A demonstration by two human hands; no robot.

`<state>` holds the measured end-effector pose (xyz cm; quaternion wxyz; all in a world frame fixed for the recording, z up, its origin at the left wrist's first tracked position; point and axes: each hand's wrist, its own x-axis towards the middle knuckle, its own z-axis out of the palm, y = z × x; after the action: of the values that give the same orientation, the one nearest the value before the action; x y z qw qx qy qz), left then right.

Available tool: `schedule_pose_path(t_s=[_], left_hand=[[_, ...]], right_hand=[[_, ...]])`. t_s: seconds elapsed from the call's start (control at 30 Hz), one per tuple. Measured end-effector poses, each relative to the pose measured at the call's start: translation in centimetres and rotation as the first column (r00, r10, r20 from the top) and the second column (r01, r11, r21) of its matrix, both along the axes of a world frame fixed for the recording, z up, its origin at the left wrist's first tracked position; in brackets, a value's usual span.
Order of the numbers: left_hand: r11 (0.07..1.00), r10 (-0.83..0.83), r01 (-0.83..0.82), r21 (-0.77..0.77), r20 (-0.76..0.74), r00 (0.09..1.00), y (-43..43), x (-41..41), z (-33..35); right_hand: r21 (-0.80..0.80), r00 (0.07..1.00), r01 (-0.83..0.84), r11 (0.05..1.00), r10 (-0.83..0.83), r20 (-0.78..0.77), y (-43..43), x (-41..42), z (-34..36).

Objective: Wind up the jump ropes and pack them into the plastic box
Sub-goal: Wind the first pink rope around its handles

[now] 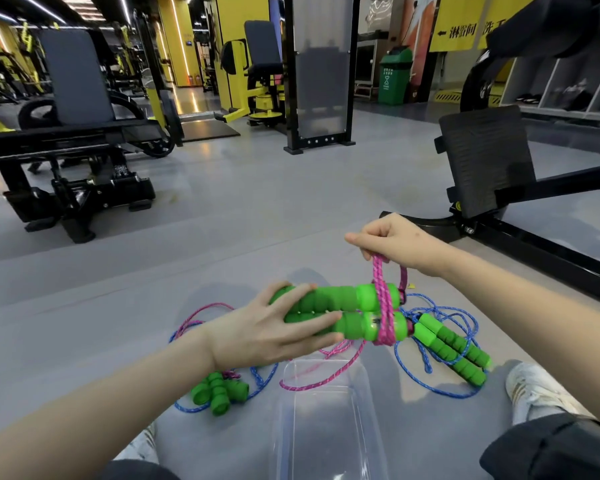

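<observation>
Just beyond the far rim of the plastic box (321, 415), which sits clear and empty on the floor (257, 209) between the person's legs, one rope is being bundled in the air. The left hand (267, 332) grips a pair of green foam handles (329, 308) side by side, its fingers laid along them and the thumb closing from the near side. I judge this keeps the two from rolling apart while cord goes round them. The right hand (395, 242), above and right of the box, pinches loops of the pink rope (383, 313) and holds them up taut. Several turns already cross both handles near their cap ends (a tight band, which should lock the bundle).

Pink slack trails on the floor on the far side of the box, so winding looks only partly done. Right of the box lies a second handle pair (454, 348) in a loose blue rope (444, 393); left of the box lies a third handle pair (219, 391), also unwound. Nothing is packed yet.
</observation>
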<state>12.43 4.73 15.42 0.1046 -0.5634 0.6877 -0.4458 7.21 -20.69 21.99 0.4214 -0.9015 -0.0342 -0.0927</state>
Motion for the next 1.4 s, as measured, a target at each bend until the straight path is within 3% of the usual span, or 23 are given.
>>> schedule_pose_path(t_s=[0.07, 0.13, 0.2, 0.3, 0.33, 0.43, 0.63, 0.8, 0.97, 1.07, 1.2, 1.3, 1.4], left_hand=[[0.997, -0.053, 0.051, -0.05, -0.037, 0.998, -0.8, -0.6, 0.1], [0.994, -0.088, 0.083, -0.077, -0.054, 0.995, -1.3, -0.8, 0.2], [0.994, -0.079, 0.074, -0.079, -0.052, 0.996, -1.4, -0.8, 0.4], [0.985, -0.003, -0.014, -0.175, -0.099, 0.995, -1.7, -0.2, 1.0], [0.974, 0.032, -0.059, -0.218, -0.122, 0.992, -1.8, 0.1, 1.2], [0.945, 0.147, -0.179, -0.275, -0.131, 0.98, -1.9, 1.3, 1.7], [0.903, 0.345, -0.358, -0.235, -0.097, 0.934, -0.4, 4.1, 0.9], [0.895, 0.385, -0.383, -0.229, -0.036, 0.922, 0.5, 5.1, 1.0], [0.88, 0.436, -0.434, -0.194, -0.033, 0.899, 0.1, 5.7, 0.8], [0.888, 0.442, -0.44, -0.131, -0.019, 0.897, 0.0, 5.7, 1.0], [0.941, 0.337, -0.337, -0.003, 0.035, 0.941, -0.6, 4.4, 0.7], [0.979, 0.201, -0.202, 0.032, 0.034, 0.979, -0.8, 3.6, 0.4], [0.996, 0.079, -0.08, 0.034, 0.017, 0.997, -1.3, 2.4, 0.0]], right_hand=[[0.249, 0.996, 0.033, 0.968, -0.012, -0.084, -0.7, 0.2, -1.4], [0.492, 0.987, 0.08, 0.867, 0.001, -0.162, -1.3, 0.3, -3.0], [0.632, 0.974, 0.118, 0.766, 0.034, -0.223, -1.4, 0.1, -4.4], [0.84, 0.961, 0.128, 0.528, 0.143, -0.237, -0.5, -0.3, -6.1], [0.85, 0.965, 0.115, 0.515, 0.147, -0.219, -0.1, -0.3, -6.7], [0.797, 0.957, 0.139, 0.587, 0.127, -0.26, 1.6, 0.1, -6.9], [0.633, 0.922, 0.124, 0.764, 0.148, -0.358, 2.6, -0.2, -4.2], [0.262, 0.897, -0.009, 0.965, 0.124, -0.424, 2.1, -0.5, -1.9], [0.148, 0.856, -0.11, 0.983, 0.17, -0.489, 1.7, -1.0, -0.4], [-0.034, 0.924, -0.111, 0.993, 0.091, -0.371, 1.6, -1.1, 0.8], [-0.234, 0.997, -0.047, 0.971, 0.033, -0.065, 1.5, -1.0, 1.2], [-0.207, 0.997, 0.046, 0.977, -0.033, 0.067, 0.6, -0.6, 1.1], [-0.041, 0.998, 0.029, 0.999, -0.027, 0.064, -0.5, -0.5, 1.1]])
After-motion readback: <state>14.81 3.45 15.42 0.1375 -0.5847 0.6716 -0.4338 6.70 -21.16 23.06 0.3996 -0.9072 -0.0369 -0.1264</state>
